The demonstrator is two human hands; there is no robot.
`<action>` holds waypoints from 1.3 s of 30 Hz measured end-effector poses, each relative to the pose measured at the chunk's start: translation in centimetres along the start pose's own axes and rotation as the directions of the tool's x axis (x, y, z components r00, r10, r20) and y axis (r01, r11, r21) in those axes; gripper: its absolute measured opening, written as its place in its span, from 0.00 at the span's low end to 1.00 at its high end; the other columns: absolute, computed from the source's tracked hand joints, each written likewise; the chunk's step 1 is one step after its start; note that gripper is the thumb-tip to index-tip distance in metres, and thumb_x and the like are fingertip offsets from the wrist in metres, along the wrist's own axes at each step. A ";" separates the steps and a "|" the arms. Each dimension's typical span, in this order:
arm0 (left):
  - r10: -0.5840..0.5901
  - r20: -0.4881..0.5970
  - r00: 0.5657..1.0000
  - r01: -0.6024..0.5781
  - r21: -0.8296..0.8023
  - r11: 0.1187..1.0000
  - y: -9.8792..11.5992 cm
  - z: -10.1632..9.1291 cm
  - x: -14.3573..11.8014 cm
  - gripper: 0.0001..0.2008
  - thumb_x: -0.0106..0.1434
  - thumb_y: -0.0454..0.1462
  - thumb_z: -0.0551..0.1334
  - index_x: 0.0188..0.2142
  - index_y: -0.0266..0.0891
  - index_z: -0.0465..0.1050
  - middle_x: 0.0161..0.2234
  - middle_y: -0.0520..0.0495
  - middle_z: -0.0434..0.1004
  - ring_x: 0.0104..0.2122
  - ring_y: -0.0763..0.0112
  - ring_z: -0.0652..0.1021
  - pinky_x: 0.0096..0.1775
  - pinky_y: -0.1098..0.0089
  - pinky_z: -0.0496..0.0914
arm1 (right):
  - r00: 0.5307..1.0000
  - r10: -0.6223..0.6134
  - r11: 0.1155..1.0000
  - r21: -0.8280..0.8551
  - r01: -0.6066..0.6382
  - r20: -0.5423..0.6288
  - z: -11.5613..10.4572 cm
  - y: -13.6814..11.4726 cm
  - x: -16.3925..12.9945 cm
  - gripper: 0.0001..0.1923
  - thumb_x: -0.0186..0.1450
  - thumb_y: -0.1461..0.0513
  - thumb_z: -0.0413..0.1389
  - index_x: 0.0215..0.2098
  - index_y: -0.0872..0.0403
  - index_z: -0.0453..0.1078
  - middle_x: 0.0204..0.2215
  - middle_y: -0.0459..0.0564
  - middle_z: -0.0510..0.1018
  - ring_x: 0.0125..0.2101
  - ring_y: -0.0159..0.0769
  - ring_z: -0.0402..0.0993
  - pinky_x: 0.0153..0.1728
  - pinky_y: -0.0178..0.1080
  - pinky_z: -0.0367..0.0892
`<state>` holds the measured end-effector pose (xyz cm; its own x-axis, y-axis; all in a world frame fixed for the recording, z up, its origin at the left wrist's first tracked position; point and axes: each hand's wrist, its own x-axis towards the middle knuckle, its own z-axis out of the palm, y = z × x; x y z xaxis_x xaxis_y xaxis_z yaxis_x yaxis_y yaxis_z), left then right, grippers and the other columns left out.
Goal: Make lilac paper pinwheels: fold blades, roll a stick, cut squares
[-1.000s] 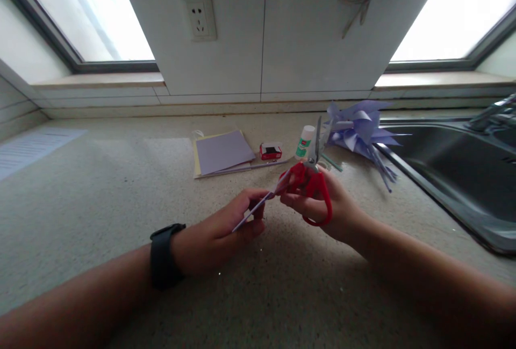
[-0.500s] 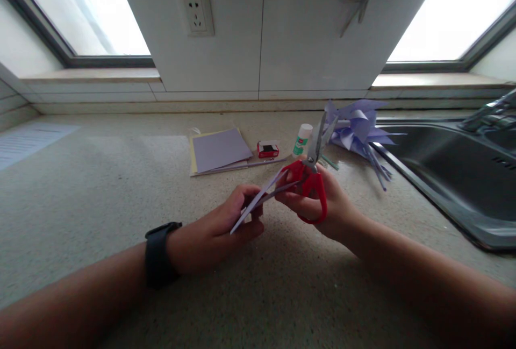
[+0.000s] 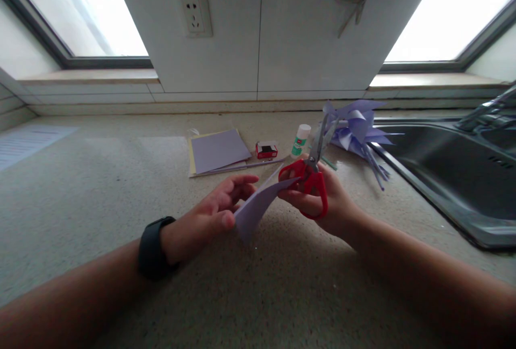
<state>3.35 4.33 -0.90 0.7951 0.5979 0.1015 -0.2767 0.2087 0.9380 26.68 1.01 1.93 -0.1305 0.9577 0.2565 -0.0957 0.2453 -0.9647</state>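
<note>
Landmark: I take the red scissors [image 3: 308,179] as reference for every place below.
Right hand [image 3: 322,201]: closed around the red scissors, fingers through the handle loops; blades point up and away from me, and I cannot tell whether they are shut.
Left hand [image 3: 209,214]: just left of the scissors, thumb and fingers pinching the near edge of the lavender paper piece [image 3: 258,204]; the fingers beyond the pinch are stretched out, not curled.
Lavender paper piece: held in the air between the 2 hands, clear of the surface [image 3: 100,177]; its far corner reaches the scissors' handles, and I cannot tell if it touches them.
Watch [image 3: 151,247]: dark band on the left wrist, well left of the scissors and nearer to me.
Paper stack [image 3: 217,150]: lavender sheet on top of a yellow one, flat on the surface, behind and left of the scissors.
Red box [image 3: 266,150]: small, lying behind the scissors, just right of the paper stack.
Glue bottle [image 3: 300,140]: white with a green label, upright, directly behind the scissors.
Folded paper shapes [image 3: 355,128]: a lavender heap behind and right of the scissors, at the sink's edge.
Sink [image 3: 443,171]: steel basin, well right of the scissors.
Wall socket [image 3: 192,13]: on the wall, far behind and left of the scissors.
</note>
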 end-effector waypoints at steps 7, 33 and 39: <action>-0.028 0.006 1.000 0.029 -0.040 0.999 0.9 0.4 0.6 0.32 0.61 0.41 0.71 0.63 0.44 0.65 0.57 0.39 0.73 0.51 0.61 0.77 0.48 0.67 0.70 | 1.000 -0.017 1.000 0.002 0.017 0.020 -0.1 -0.1 0.0 0.16 0.57 0.60 0.68 0.34 0.51 0.64 0.26 0.40 0.71 0.24 0.28 0.68 0.25 0.32 0.66; -0.029 -0.117 0.993 0.004 -0.213 0.977 1.2 -0.2 0.6 0.09 0.68 0.34 0.62 0.47 0.37 0.74 0.37 0.45 0.82 0.33 0.65 0.83 0.38 0.67 0.77 | 0.971 0.216 0.974 -0.096 -0.207 0.097 -0.7 0.6 -0.1 0.16 0.63 0.57 0.65 0.45 0.54 0.70 0.45 0.53 0.79 0.35 0.33 0.72 0.35 0.37 0.67; -0.052 -0.107 0.993 0.018 -0.303 0.953 1.3 0.0 0.8 0.11 0.67 0.31 0.59 0.48 0.36 0.74 0.46 0.38 0.80 0.47 0.57 0.80 0.45 0.60 0.76 | 0.926 0.325 0.946 -0.063 -0.318 0.195 0.1 0.1 -0.4 0.16 0.62 0.59 0.65 0.45 0.54 0.69 0.46 0.52 0.79 0.37 0.33 0.73 0.36 0.37 0.67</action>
<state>3.63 5.12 0.44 0.7462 0.6655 0.0163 -0.4131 0.4437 0.7953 26.64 0.69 1.71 -0.3442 0.9367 -0.0642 0.0136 -0.0634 -0.9979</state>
